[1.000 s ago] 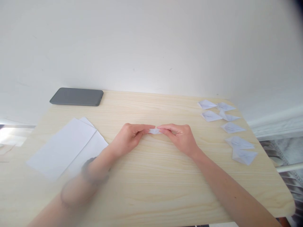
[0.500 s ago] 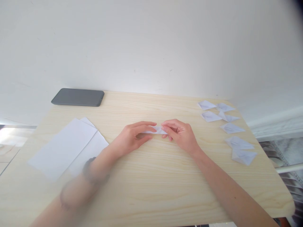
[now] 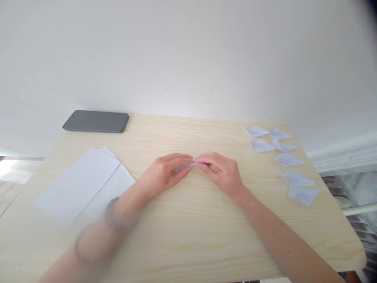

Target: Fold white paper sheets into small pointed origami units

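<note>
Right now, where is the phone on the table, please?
In the head view, the phone lies at the far left of the table, near the wall, beyond the white sheets.

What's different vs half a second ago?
The folded paper has turned nearly edge-on. The left hand has drawn its fingers in around it; the right hand, pinching its right end, has shifted slightly left. Phone, flat sheets and folded pieces at right: unmoved.

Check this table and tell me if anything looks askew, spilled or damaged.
Nothing looks spilled or damaged. Mildly askew: the paper sheets on the left overlap with edges out of line, and the folded papers on the right sit unevenly spaced. The held paper is mostly covered.
</note>
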